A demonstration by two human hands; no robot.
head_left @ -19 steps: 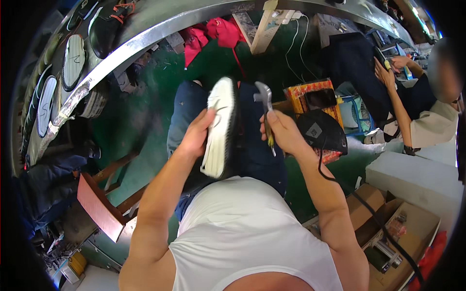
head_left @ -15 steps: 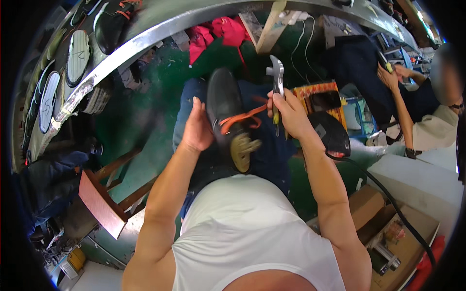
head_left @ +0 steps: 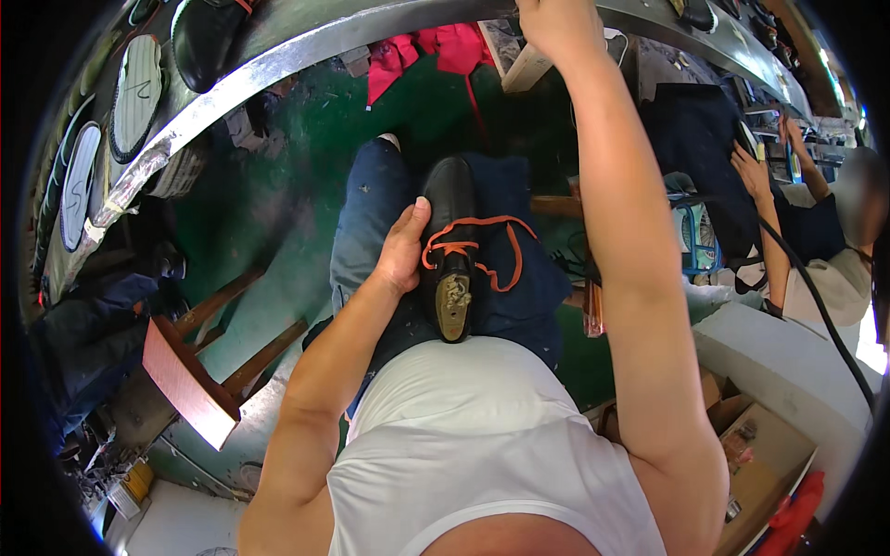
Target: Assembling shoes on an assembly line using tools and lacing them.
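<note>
A black shoe lies on my lap, its toe pointing away from me. Loose orange laces trail from it to the right. A worn yellowish shoe last fills its opening at the heel end. My left hand grips the shoe along its left side, thumb up against the upper, its other fingers mostly hidden. Far forward, my right hand reaches to the metal bench edge at the top of the view. Its fingers run out of sight there, and I cannot see what it touches or holds.
A metal bench curves across the front, with shoes and pale soles on its left part. A wooden stool stands at left. To the right are a co-worker's arm, a black cable and a cardboard box.
My right hand, which held a hammer over my lap, has swung forward to the bench; the hammer is out of sight. My left hand has stayed on the shoe, which has shifted slightly right.
</note>
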